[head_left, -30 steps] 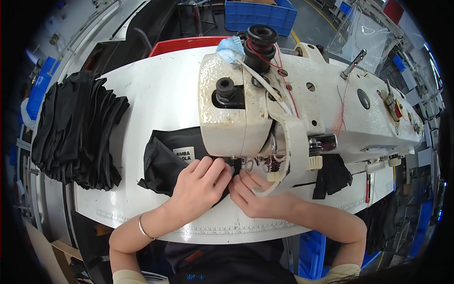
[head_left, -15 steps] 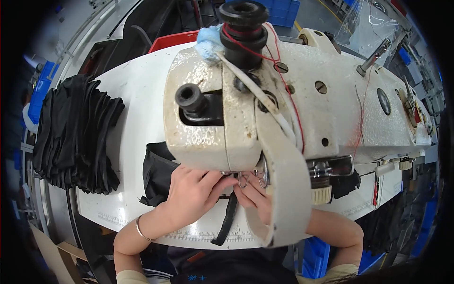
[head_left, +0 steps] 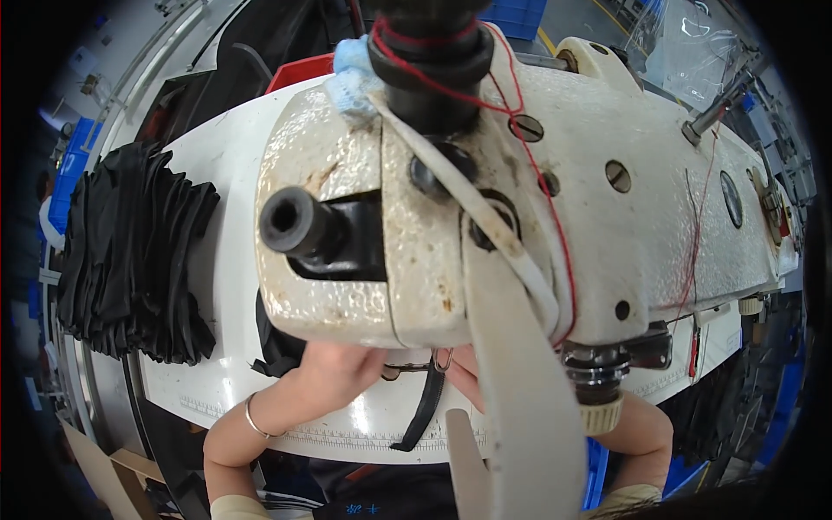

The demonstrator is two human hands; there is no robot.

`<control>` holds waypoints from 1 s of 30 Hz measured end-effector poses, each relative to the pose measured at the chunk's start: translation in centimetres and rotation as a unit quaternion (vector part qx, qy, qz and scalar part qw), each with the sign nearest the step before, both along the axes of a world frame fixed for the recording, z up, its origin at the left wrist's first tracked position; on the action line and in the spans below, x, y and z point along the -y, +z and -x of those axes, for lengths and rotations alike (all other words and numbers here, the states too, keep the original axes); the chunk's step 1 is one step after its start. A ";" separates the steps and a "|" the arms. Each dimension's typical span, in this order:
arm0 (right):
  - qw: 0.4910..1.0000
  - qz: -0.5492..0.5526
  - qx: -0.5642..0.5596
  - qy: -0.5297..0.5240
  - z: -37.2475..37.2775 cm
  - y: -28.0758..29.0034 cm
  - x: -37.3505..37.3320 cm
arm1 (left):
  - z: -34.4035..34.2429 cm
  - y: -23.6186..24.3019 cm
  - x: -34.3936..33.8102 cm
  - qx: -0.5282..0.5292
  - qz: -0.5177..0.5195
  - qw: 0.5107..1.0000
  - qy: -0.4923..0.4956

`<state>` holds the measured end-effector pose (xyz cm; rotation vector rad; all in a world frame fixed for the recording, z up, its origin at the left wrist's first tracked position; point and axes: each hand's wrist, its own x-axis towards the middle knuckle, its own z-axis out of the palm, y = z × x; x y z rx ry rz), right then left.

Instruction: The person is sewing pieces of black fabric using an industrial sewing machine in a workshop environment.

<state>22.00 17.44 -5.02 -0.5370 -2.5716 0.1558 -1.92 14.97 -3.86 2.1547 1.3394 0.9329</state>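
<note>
Black cloth (head_left: 276, 345) — mostly hidden, left end showing; black strap (head_left: 422, 412) — narrow, aslant over the white tabletop (head_left: 234, 217).

The sewing machine (head_left: 425, 286) is cream, flecked with brown; its thread (head_left: 513, 111) is red, the rag (head_left: 351, 87) pale blue. The cloth stack (head_left: 134, 251) and strap (head_left: 423, 412) are black, the counter (head_left: 234, 225) white.

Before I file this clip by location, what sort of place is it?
Most likely a sewing workshop or factory floor: a large white sewing machine threaded with red thread, a thick stack of black fabric pieces at left, and a blue crate beyond.
</note>
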 end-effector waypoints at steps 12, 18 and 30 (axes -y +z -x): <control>0.940 0.334 -0.068 -0.008 0.8 -2.7 1.3 | -1.1 -0.5 1.6 -0.292 -0.236 0.921 -0.099; 0.943 0.333 -0.017 -0.008 0.9 -2.7 0.7 | -1.1 0.1 1.3 -0.283 -0.220 0.927 -0.110; 0.989 0.020 0.148 -0.016 0.5 -2.2 -0.4 | -1.3 0.9 -2.4 -0.143 0.021 0.988 -0.048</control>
